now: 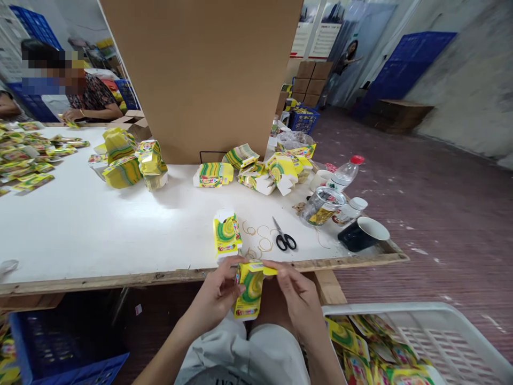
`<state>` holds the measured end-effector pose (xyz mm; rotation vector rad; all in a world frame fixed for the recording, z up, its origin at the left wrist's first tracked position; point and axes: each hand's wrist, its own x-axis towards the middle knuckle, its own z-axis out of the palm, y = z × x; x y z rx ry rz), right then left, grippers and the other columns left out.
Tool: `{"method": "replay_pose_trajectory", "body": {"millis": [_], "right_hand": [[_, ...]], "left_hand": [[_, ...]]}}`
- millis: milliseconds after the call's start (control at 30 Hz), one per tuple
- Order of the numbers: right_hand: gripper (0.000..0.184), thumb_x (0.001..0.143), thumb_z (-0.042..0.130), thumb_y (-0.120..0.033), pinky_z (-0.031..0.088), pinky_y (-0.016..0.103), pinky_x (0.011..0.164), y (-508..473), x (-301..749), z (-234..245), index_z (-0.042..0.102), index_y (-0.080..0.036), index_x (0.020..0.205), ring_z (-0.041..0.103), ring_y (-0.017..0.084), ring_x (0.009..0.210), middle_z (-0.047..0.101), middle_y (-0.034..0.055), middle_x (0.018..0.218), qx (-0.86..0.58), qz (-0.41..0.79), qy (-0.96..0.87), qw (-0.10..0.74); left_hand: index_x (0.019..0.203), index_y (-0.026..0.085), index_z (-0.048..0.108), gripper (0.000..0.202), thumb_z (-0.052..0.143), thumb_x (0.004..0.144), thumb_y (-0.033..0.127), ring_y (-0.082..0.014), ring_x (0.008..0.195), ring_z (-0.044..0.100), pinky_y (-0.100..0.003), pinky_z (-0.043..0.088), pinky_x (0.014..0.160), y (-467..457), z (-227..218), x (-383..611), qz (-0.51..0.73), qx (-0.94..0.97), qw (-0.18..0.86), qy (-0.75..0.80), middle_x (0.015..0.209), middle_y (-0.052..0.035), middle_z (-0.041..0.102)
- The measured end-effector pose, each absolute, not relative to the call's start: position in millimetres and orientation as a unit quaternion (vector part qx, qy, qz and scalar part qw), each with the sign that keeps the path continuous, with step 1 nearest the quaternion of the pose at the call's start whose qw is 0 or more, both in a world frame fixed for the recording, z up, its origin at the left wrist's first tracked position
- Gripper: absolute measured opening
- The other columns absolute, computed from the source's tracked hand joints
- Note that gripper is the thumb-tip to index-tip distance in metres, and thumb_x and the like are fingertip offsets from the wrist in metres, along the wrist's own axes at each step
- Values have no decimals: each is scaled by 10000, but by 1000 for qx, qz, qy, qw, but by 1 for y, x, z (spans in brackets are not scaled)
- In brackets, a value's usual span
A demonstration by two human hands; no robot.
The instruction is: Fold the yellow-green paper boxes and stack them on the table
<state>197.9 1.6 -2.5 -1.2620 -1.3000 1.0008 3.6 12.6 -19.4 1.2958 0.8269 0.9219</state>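
Yellow-green carton is held just off the near edge of the white-topped table, over the person's lap, with the left hand clamped on its side and the right hand pinching a yellow flap at its top. On the table, near that edge, lie a carton stack, thin tan loops and black-handled scissors. Below the table's near right corner, a white basket holds similarly coloured packages.

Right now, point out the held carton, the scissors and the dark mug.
Held carton [251, 291]: head view, on its large printed panel.
Scissors [282, 235]: head view, where blades meet handles.
Dark mug [355, 237]: head view, on its outer wall.
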Motion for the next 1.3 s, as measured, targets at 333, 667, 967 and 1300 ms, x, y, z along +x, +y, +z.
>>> {"method": "replay_pose_trajectory", "body": {"millis": [333, 667, 967, 1300], "right_hand": [[289, 837, 581, -285, 300, 218, 489, 1, 183, -5, 636, -168, 1095, 361, 112, 491, 366, -97, 548, -580, 384, -589, 410], [334, 825, 633, -285, 299, 211, 490, -3, 177, -16, 547, -212, 1139, 349, 113, 473, 323, -124, 535, -606, 360, -590, 394], [319, 890, 614, -392, 469, 268, 662, -1, 186, -10, 690, -214, 1143, 593, 180, 734, 676, 45, 891, -554, 378, -582, 460], [442, 787, 569, -635, 376, 539, 889, -43, 287, 24, 728, -263, 964, 600, 358, 915, 705, 115, 930, -715, -33, -591, 373]], "left_hand": [[1356, 259, 411, 443, 559, 943, 326, -234, 1104, 630, -359, 462, 957, 14, -17, 1, 383, 533, 699, 285, 1241, -109, 650], [1327, 239, 458, 452, 613, 910, 322, -229, 1060, 654, -343, 475, 927, 13, -14, 5, 402, 489, 716, 292, 1198, -108, 675], [1236, 203, 496, 459, 707, 841, 304, -226, 908, 704, -311, 523, 790, 11, -9, 13, 413, 460, 724, 308, 1047, -119, 741], [1419, 230, 443, 552, 598, 894, 302, -317, 1436, 353, -605, 25, 1196, 51, -38, -3, 406, 695, 303, 511, 1475, -140, 509]]}}
